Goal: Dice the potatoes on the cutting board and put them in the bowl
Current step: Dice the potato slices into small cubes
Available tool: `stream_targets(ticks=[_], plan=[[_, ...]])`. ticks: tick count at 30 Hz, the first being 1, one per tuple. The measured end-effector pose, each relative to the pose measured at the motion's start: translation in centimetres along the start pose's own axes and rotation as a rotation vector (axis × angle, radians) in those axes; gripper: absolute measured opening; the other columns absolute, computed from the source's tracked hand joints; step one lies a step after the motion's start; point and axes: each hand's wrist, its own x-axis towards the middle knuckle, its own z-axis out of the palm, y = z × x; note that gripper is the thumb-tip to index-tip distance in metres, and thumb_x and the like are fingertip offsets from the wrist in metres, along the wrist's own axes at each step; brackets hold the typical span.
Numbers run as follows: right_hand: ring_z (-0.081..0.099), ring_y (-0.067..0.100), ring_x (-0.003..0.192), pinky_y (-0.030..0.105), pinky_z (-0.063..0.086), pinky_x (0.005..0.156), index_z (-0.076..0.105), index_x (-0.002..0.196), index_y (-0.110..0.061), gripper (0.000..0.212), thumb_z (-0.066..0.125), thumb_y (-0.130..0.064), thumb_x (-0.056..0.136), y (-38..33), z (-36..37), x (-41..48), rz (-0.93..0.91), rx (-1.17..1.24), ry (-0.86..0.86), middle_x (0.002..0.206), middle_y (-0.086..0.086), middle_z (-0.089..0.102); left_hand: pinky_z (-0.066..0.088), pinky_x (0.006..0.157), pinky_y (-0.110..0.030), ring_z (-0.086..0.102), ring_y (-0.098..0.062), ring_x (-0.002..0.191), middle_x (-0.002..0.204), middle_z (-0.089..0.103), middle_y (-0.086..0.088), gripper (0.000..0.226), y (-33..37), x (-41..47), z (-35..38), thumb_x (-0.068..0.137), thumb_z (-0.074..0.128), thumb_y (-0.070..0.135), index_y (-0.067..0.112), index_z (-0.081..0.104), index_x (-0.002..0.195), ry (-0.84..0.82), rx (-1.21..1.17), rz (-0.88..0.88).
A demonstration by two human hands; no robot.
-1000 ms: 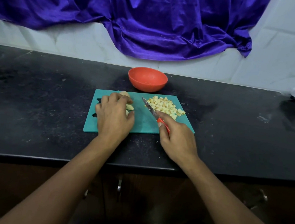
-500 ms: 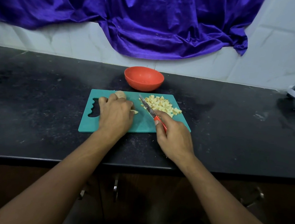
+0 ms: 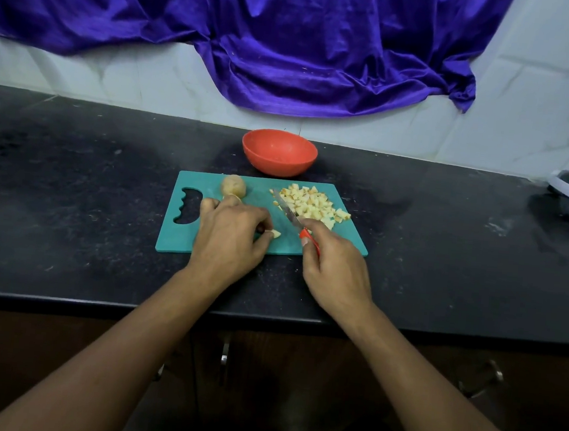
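On the teal cutting board [image 3: 178, 237], the left hand [image 3: 230, 234] pinches a potato piece [image 3: 275, 234], mostly hidden under its fingers. The right hand [image 3: 335, 268] grips a knife [image 3: 285, 209] beside the diced potato [image 3: 311, 202]. A whole potato [image 3: 233, 185] lies far left, and the bowl [image 3: 277, 159] sits beyond on the black counter [image 3: 88, 198], under purple cloth [image 3: 291, 44].

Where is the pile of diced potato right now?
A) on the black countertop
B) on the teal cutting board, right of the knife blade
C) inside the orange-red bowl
B: the pile of pale diced potato cubes lies on the teal plastic cutting board, right of the red-handled knife; the round orange-red bowl shows nothing inside.
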Motion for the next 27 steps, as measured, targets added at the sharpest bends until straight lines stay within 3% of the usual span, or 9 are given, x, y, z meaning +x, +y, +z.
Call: stream_targets(ticks=[5, 8, 13, 16, 23, 27], plan=[[0.056, 0.009, 0.082, 0.028, 0.043, 0.064, 0.039, 0.155, -0.036, 0.049, 0.044, -0.029, 0.107, -1.7, 0.3, -1.4, -0.037, -0.116, -0.059, 0.101, -0.008, 0.064, 0.033, 0.084, -0.039, 0.055, -0.013, 0.097, 0.087, 0.069, 0.014, 0.01, -0.1, 0.0, 0.0, 0.089, 0.069, 0.041, 0.032, 0.071, 0.092, 0.019, -0.005, -0.024], [0.057, 0.011, 0.083, 0.029, 0.042, 0.064, 0.04, 0.156, -0.036, 0.049, 0.042, -0.029, 0.107, -1.8, 0.6, -1.1, -0.03, -0.149, -0.062, 0.101, -0.007, 0.064, 0.033, 0.083, -0.039, 0.055, -0.014, 0.094, 0.083, 0.069, 0.014, 0.008, -0.1, -0.1, 0.1, 0.087, 0.07, 0.038, 0.031, 0.072, 0.086, 0.032, -0.028, -0.041], [0.064, 0.017, 0.089, 0.036, 0.054, 0.071, 0.04, 0.157, -0.033, 0.051, 0.042, -0.029, 0.106, -2.1, 0.9, -0.8, -0.067, -0.229, -0.105, 0.109, -0.004, 0.067, 0.034, 0.082, -0.038, 0.054, -0.012, 0.09, 0.079, 0.067, 0.015, 0.01, 0.0, 0.1, 0.3, 0.087, 0.07, 0.04, 0.032, 0.072, 0.081, 0.042, -0.032, -0.054], [0.065, 0.02, 0.091, 0.036, 0.05, 0.071, 0.041, 0.156, -0.031, 0.052, 0.043, -0.028, 0.105, -2.2, 1.0, -0.2, -0.12, -0.311, -0.151, 0.109, -0.001, 0.068, 0.033, 0.083, -0.038, 0.055, -0.012, 0.092, 0.08, 0.067, 0.015, 0.009, -0.2, 0.0, 0.3, 0.087, 0.069, 0.04, 0.032, 0.073, 0.083, 0.03, -0.031, -0.063], [0.062, 0.011, 0.082, 0.035, 0.054, 0.068, 0.048, 0.152, -0.035, 0.046, 0.046, -0.028, 0.106, -1.7, 0.6, -1.0, -0.06, -0.103, -0.041, 0.101, -0.007, 0.068, 0.033, 0.085, -0.037, 0.057, -0.011, 0.094, 0.083, 0.069, 0.015, 0.009, -0.3, -0.2, 0.2, 0.088, 0.071, 0.039, 0.032, 0.077, 0.089, 0.059, -0.06, -0.066], [0.064, 0.015, 0.086, 0.038, 0.055, 0.071, 0.046, 0.153, -0.034, 0.049, 0.044, -0.029, 0.105, -1.8, 0.8, -0.9, -0.121, -0.187, -0.085, 0.103, -0.006, 0.069, 0.033, 0.085, -0.037, 0.057, -0.011, 0.094, 0.084, 0.07, 0.015, 0.012, -0.2, -0.1, 0.6, 0.088, 0.068, 0.041, 0.032, 0.076, 0.089, 0.062, -0.057, -0.08]])
